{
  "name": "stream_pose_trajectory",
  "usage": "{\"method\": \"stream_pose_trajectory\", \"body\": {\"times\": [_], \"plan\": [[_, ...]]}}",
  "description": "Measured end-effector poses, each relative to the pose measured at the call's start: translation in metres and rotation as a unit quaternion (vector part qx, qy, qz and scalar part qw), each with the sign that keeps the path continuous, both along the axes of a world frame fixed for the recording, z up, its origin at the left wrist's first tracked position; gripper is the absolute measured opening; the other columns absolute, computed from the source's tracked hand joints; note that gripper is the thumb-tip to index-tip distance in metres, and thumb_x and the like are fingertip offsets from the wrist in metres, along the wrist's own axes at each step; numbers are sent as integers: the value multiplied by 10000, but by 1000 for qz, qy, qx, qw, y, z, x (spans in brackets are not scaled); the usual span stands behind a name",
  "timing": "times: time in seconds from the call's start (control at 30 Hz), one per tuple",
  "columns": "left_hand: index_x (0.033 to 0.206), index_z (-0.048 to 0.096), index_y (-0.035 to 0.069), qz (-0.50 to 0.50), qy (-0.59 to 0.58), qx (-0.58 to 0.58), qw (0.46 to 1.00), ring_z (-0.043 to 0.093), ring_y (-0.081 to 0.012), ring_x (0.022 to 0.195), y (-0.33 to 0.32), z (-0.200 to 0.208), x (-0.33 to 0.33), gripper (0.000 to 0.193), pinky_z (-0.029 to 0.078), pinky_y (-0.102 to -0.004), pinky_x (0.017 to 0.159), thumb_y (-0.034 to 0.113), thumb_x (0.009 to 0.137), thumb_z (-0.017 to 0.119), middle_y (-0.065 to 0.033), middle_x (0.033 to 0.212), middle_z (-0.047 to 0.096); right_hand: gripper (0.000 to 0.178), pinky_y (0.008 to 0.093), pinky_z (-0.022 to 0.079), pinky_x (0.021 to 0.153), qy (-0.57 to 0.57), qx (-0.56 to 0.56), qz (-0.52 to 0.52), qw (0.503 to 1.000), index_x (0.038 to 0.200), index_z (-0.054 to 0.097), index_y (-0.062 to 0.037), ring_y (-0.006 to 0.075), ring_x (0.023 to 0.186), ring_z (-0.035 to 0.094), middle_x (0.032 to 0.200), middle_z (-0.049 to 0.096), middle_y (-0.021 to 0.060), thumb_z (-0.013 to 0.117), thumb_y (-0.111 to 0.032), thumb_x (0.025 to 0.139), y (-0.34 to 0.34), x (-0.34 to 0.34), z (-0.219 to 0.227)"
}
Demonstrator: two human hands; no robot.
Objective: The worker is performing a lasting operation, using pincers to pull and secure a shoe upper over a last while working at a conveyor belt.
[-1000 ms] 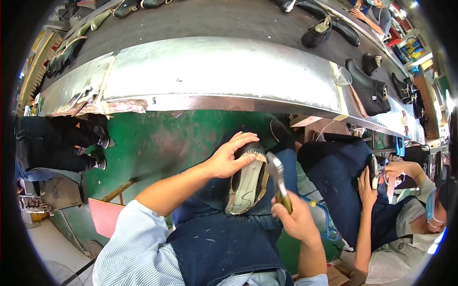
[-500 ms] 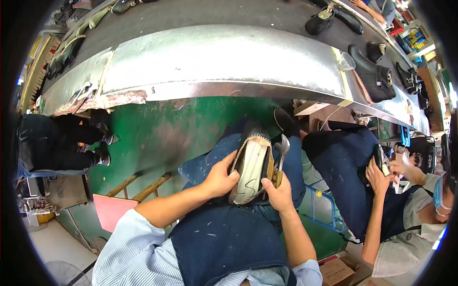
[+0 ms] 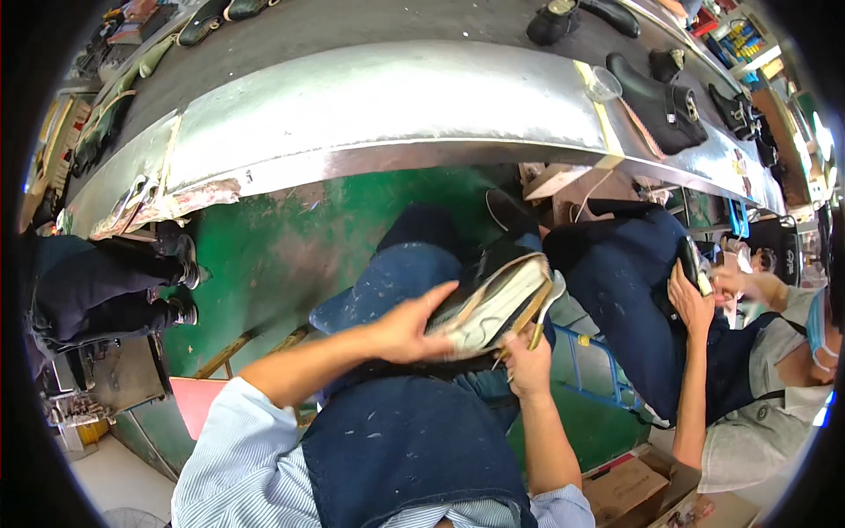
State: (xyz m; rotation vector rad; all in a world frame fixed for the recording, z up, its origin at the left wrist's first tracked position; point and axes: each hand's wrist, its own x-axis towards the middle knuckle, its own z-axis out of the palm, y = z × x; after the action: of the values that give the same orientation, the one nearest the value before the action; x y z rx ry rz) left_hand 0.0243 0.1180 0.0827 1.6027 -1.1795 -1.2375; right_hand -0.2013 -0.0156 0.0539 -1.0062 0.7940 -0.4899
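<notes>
An unfinished dark shoe (image 3: 493,308) lies across my lap, bottom up, its pale sole side bare and its upper's edge standing around the rim. It is tilted, toe toward the far right. My left hand (image 3: 407,331) grips the near left end, thumb and fingers partly blurred and partly hidden by the shoe. In my right hand (image 3: 530,363) is a metal hand tool (image 3: 554,292) resembling pincers, with a shiny curved head and brassy handles. Its head stands close against the shoe's right edge; whether it bites the upper cannot be made out.
A metal-edged workbench (image 3: 378,97) spans the far side, with black boots (image 3: 656,104) and a clear cup (image 3: 603,84) at right. A co-worker's hand (image 3: 693,299) holds a dark shoe at right. A pink stool (image 3: 195,405) stands left; cardboard boxes (image 3: 625,484) lie lower right.
The shoe has tipped, its toe swinging to the right. My left hand has shifted along its side, and the tool has moved slightly right and down. The view has shifted a little.
</notes>
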Motion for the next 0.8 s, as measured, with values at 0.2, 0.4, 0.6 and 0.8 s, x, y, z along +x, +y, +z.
{"method": "stream_pose_trajectory", "body": {"times": [0.2,0.4,0.6,0.8], "plan": [[1294,493,30,-83,-197,-199,956,670,-322,1014,-63,120,48,695,536,-381,839,124,689,820,-171,1090,664,315,322,544,637,68,64,-99,991,1230,459,7,193,814,627,1050,612,148,587,-85,957,-1,-61,10],[1273,537,-22,0,-124,-109,986,664,-251,961,-143,76,28,661,521,-391,872,357,786,774,-149,1096,677,403,317,527,706,14,107,-71,992,1326,442,42,157,879,587,1059,598,97,560,-109,971,16,-84,24],[1275,603,30,126,300,201,924,640,-198,1006,-134,-87,-3,678,495,-337,919,609,986,402,-102,1179,663,380,295,501,726,160,-89,65,981,1231,541,71,150,792,615,962,660,101,556,-221,988,13,-76,42],[1290,581,20,140,332,102,927,618,-152,1005,-100,-89,-21,594,490,-300,912,497,1050,322,-80,1161,657,396,276,544,717,132,18,209,969,1244,550,59,161,939,634,1116,657,129,565,-236,980,-9,-59,53]]}}
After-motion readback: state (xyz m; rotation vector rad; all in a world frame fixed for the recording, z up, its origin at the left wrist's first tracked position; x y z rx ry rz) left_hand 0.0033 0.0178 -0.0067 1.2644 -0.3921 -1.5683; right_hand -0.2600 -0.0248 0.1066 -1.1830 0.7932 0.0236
